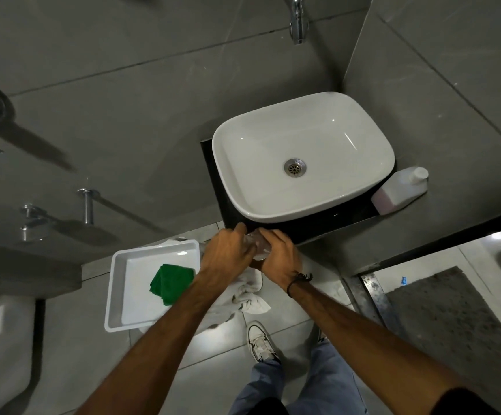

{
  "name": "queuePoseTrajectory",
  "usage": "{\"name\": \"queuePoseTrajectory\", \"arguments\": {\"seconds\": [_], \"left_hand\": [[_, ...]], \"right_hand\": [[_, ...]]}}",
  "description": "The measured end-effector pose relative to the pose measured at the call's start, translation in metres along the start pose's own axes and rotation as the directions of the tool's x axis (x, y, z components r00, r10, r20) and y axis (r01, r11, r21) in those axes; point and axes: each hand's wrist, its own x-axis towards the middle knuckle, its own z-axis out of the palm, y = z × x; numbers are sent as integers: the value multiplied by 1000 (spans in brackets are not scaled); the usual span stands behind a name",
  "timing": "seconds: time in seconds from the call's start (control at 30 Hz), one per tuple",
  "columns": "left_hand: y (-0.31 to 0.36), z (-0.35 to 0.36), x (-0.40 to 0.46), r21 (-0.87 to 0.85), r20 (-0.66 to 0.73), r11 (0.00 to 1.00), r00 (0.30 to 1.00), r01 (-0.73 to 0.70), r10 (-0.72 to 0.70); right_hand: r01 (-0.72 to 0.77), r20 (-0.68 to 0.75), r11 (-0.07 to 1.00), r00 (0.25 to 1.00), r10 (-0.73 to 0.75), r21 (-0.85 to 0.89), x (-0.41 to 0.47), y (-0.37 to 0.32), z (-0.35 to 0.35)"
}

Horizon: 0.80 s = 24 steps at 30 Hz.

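My left hand (226,253) and my right hand (279,257) meet just below the front rim of a white basin (261,205). Both curl round a small clear object (256,242), which looks like a transparent plastic bottle; most of it is hidden by my fingers. A black cord band sits on my right wrist. Below and left of my hands a white tray (117,295) stands on the floor with a folded green cloth (171,283) in it.
A crumpled white rag (247,298) lies on the floor tiles beside the tray. A pale pink bottle with a white cap (399,193) lies on the counter right of the basin. A chrome tap (298,19) juts from the wall above. A toilet (0,348) stands at the left.
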Motion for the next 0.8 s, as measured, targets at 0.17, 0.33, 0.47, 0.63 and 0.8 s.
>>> {"name": "queuePoseTrajectory", "arguments": {"seconds": [0.17, 0.33, 0.47, 0.63, 0.8], "left_hand": [[-12, 3, 6, -30, 112, 971, 965, -237, 239], [0, -1, 3, -123, -52, 991, 997, 44, -51], [-7, -16, 6, -395, -51, 878, 948, 270, -314], [-23, 6, 0, -751, 129, 554, 903, 359, -410], [12, 46, 11, -766, 260, 429, 841, 479, -474]], "right_hand": [[50, 7, 998, 999, -50, -32, 3, 6, -4], [67, -31, 997, 997, -68, -37, 2, 6, -6], [-5, -51, 999, 999, 3, -38, 1, 18, -17], [-172, -85, 985, 981, 172, 7, -14, 56, -43], [-315, -121, 948, 941, 317, 33, -30, 98, -93]]}}
